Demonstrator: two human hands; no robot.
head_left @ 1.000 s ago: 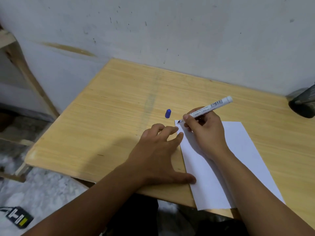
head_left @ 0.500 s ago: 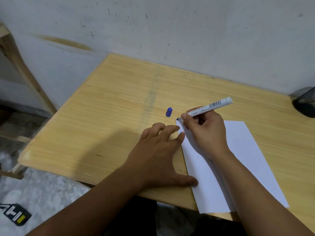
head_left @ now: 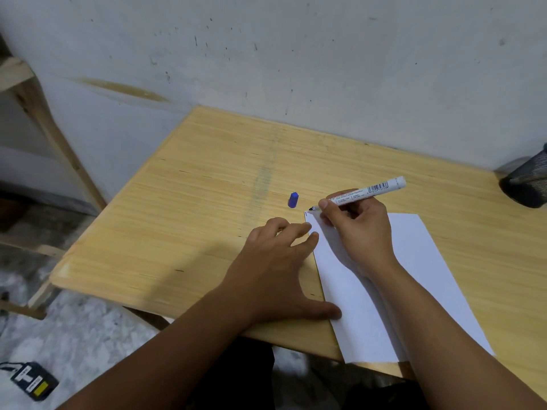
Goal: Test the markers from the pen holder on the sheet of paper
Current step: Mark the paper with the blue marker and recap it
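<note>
Firmly in right hand (head_left: 359, 229) a slim white marker (head_left: 362, 194); left hand (head_left: 275, 270) flat, splayed beside smooth paper (head_left: 414, 261)

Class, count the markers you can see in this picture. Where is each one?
1. The marker is held in the right hand, tip at the paper's far left corner. The pen holder is cut off, so more may be hidden.

Dim, soft light; sharp centre, curved edges, faint shadows.
</note>
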